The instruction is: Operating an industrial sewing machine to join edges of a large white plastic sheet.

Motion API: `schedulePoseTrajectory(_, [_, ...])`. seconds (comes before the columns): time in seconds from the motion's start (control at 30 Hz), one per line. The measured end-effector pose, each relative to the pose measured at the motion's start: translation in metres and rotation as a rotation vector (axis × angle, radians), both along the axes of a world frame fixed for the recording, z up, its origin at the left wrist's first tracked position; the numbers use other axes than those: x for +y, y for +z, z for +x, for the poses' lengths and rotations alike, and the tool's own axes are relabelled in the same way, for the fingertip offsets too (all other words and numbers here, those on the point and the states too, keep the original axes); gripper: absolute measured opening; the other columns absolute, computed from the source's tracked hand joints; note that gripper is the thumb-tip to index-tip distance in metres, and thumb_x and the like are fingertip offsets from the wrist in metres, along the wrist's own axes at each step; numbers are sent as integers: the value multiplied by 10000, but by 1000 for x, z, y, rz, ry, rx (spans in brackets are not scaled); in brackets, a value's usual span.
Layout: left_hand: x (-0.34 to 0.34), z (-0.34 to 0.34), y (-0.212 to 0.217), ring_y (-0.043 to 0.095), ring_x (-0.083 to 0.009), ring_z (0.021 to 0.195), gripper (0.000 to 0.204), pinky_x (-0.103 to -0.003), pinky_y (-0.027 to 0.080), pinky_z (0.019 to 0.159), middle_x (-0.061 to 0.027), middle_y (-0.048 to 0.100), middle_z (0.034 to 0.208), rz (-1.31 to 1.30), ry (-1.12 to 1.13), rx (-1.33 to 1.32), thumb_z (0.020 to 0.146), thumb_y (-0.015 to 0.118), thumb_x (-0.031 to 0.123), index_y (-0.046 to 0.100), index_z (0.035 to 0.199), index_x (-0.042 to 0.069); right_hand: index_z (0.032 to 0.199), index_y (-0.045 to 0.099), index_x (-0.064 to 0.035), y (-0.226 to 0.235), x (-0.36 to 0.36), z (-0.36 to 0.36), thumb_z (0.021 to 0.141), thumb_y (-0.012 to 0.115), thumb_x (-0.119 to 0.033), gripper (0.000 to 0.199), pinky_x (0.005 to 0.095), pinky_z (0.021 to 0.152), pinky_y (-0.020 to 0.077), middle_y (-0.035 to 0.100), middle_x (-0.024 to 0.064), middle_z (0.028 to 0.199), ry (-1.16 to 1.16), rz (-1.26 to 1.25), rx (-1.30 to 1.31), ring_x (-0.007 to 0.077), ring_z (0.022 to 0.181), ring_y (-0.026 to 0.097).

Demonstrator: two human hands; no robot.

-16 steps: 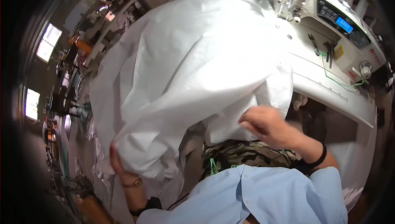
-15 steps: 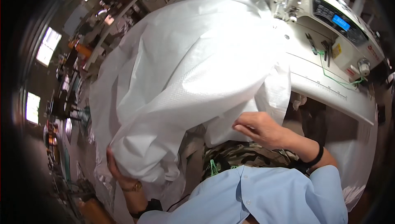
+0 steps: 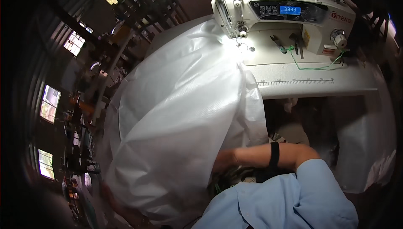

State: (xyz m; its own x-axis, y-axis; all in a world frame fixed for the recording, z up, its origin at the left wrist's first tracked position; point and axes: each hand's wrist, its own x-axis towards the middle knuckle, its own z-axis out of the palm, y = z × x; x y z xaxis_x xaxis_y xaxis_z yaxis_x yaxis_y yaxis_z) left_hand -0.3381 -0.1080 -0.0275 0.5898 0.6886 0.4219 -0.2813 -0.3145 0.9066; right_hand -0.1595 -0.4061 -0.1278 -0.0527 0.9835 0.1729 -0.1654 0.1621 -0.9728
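White sheet (image 3: pixel 172 115): glossy and woven-looking; runs from the machine's needle area (image 3: pixel 238 45) over the left of the table (image 3: pixel 319 90) and down toward the lap; its bulk lies left and near, I judge because the machine's body blocks the right
Left hand (image 3: pixel 108 195): at the sheet's near left edge, dark and blurred; it seems to rest against the material, perhaps bearing some weight; whether its fingers are clamped or apart, I cannot tell
Right hand (image 3: pixel 225 160): reaches leftward, fingers tucked behind the sheet's near right edge; grip hidden, so I cannot tell it; from there it could support the hanging part
Sewing machine (image 3: pixel 289 12): far right, above the table; its light falls on the sheet's far end, which suits close viewing
Snips (image 3: pixel 277 43): right of the needle area, beyond the sheet; presumably parked within reach
Green thread (image 3: pixel 315 68): loops right from the snips, likely as a tether
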Motion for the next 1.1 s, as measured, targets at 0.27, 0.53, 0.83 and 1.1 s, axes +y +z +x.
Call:
schedulePoseTrajectory(0.27, [92,80,-88,656,-283,843,216,-414,516,791,-148,673,940,1057,-208,1307,925,613,185,667,1066,30,1250,633,33,-36,-10,-11,1030,518,-447,541,373,1041,469,675,162,1225,24,-181,-121,243,1188,605])
schedulePoseTrajectory(0.53, [-97,130,-44,668,-337,820,169,-404,524,706,-147,680,905,1043,-526,402,860,687,56,676,1022,11,1171,635,29,-103,-81,-11,991,614,-210,300,325,979,520,689,144,1149,-401,-343,602,214,1086,654])
schedulePoseTrajectory(0.83, [-206,140,-110,539,-280,831,308,-384,421,715,-116,529,878,1283,-713,407,764,767,161,576,971,35,1105,629,-25,-91,-127,-39,1044,506,-305,311,355,849,555,717,135,1038,-950,-289,880,231,970,692])
schedulePoseTrajectory(1.1, [-197,147,-148,515,-283,870,378,-405,402,761,-110,501,921,1403,-543,453,715,759,137,529,1001,44,1073,590,-33,-75,-117,-49,1013,605,-355,328,250,754,493,652,45,964,-1353,-360,474,104,888,622])
